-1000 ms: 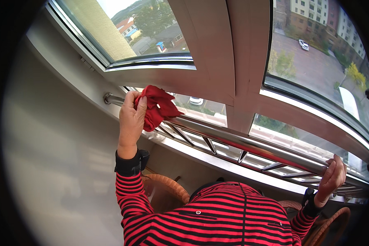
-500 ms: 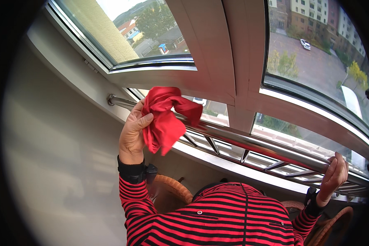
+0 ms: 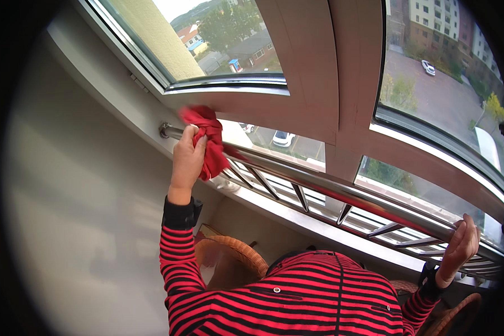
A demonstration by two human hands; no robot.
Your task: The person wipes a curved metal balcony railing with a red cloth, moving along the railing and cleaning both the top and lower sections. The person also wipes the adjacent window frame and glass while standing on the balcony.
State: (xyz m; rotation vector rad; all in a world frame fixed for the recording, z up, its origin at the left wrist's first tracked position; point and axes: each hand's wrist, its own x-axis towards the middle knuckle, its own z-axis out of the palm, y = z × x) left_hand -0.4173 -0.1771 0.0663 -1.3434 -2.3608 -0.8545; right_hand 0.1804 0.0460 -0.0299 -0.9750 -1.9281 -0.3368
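My left hand [image 3: 187,162] is closed on a bunched red cloth [image 3: 211,154], which lies over the metal handrail [image 3: 308,178] near its left end, where the rail meets the wall. The far edge of the cloth is blurred, and folds hang down on the near side of the rail. At the right, my right hand [image 3: 461,246] grips the same handrail, its fingers bent over the top. Shiny, slanted metal bars run below the rail.
Beyond the rail stands a framed window [image 3: 313,67] with a thick middle post. A grey wall [image 3: 95,179] curves along my left. Wicker chairs, one with a rounded rim [image 3: 238,251], stand close below me. Cars and buildings show outside.
My left hand has moved forward, bringing the red cloth left along the rail toward the wall; the cloth is more bunched. My right hand stays on the rail. The whole view has shifted slightly.
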